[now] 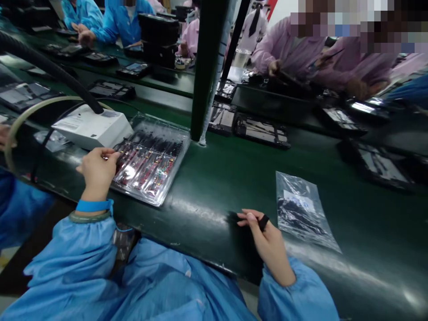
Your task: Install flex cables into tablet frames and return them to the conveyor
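Observation:
My left hand (98,170), with a blue wrist strap (94,205), is at the left edge of a clear plastic tray (161,196). Its thumb and forefinger are pinched together; what lies between them, if anything, is too small to make out. Rows of small red and black parts (146,171) fill the tray's compartments. My right hand (265,238) rests low over the green bench, fingers stretched out and holding nothing, a black band (264,222) round one finger. Just right of it lies a clear plastic bag (302,209) with a white label and dark contents.
A white box-shaped device (93,127) with a black flexible duct (50,67) stands behind my left hand. A green post (209,67) rises beyond the tray. Open device housings (262,131) line the green bench (230,174). Co-workers in pink (287,44) and blue sit opposite.

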A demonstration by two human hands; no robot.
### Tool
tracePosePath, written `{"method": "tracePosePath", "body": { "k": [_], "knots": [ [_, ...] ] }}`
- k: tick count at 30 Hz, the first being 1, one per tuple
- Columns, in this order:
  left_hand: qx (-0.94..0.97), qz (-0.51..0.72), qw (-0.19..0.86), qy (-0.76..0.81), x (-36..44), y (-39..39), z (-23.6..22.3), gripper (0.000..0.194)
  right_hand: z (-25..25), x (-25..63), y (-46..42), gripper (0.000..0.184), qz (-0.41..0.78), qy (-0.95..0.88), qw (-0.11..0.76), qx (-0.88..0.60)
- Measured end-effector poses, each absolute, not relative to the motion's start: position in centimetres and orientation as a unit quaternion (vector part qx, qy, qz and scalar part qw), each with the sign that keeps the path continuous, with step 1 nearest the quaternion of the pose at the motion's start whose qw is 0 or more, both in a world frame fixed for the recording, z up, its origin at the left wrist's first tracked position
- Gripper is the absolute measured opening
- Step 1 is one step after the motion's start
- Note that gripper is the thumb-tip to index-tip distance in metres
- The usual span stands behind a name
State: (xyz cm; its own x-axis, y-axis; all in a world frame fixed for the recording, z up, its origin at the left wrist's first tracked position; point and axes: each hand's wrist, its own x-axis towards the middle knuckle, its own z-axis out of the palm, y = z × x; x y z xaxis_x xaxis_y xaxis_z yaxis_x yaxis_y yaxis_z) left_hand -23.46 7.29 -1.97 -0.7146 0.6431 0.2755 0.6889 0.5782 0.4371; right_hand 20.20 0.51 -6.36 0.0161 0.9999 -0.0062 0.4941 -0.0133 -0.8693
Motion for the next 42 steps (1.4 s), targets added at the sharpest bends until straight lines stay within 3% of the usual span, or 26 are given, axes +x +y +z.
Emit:
{"method": "tracePosePath", "body": {
  "k": [10, 16, 18, 22, 25, 30, 33, 36, 42],
  "knots": [
    [-0.405, -0.268, 0.129, -0.865, -22.4, 6.8, -1.5, 0.034, -6.4, 16.8, 1.0, 0.031, 0.341, -0.646, 0.404, -0.55],
    [-0.474, -0.382, 0.174, -0.774, -20.0, 5.7, -0.2, 0.026, -6.3, 15.0, 1.4, 0.028, 0.346, -0.678, 0.4, -0.511],
    [-0.476, -0.464, 0.107, -0.739, -18.5, 5.4, 0.0, 0.021, -6.1, 14.6, 1.4, 0.026, 0.349, -0.682, 0.409, -0.496],
    [-0.445, -0.603, -0.178, -0.637, -14.4, 4.8, -0.7, 0.024, -5.6, 13.8, 1.2, 0.023, 0.372, -0.691, 0.425, -0.452],
    [-0.408, -0.596, -0.343, -0.6, -11.7, 4.6, -1.1, 0.031, -5.5, 13.0, 1.1, 0.022, 0.391, -0.696, 0.418, -0.434],
    [-0.322, -0.608, -0.512, -0.515, -8.4, 4.2, -0.4, 0.036, -5.3, 11.3, 1.5, 0.022, 0.422, -0.666, 0.407, -0.461],
    [-0.288, -0.567, -0.62, -0.46, -6.3, 3.6, 0.0, 0.035, -5.1, 10.2, 1.8, 0.036, 0.461, -0.628, 0.42, -0.465],
    [-0.273, -0.545, -0.661, -0.438, -4.4, 3.2, -0.7, 0.035, -5.0, 9.3, 1.9, 0.054, 0.486, -0.607, 0.438, -0.451],
    [-0.276, -0.564, -0.646, -0.433, -2.6, 3.5, -3.3, 0.034, -5.2, 9.3, 2.3, 0.04, 0.499, -0.53, 0.462, -0.507]
  ]
}}
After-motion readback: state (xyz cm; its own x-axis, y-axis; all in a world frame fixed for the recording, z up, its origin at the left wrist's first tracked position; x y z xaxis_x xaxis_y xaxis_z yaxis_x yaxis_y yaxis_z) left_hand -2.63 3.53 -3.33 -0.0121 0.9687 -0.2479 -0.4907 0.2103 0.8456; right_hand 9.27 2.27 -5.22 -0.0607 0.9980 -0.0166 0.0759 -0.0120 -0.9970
